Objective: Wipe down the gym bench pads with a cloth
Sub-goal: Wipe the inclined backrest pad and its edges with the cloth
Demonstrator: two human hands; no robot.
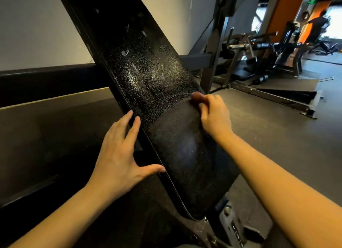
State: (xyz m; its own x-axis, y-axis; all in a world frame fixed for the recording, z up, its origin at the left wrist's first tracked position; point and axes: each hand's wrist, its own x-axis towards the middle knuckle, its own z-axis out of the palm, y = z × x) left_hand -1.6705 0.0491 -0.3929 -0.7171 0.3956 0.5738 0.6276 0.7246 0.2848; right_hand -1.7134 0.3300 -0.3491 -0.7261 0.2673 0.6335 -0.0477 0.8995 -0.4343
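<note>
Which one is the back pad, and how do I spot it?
Find the black bench slanting across the view. The back pad is its long upper section rising toward the pale wall, above where the right hand holds what looks like a brown cloth. Unlike the smoother seat pad below, it is finely cracked with pale chips.

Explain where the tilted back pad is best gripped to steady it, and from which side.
Probably by its long side edges near the lower end, coming in from either side: the back pad is a narrow, tilted slab with exposed edges. The right hand curls round the right edge; the left hand touches the left.
</note>
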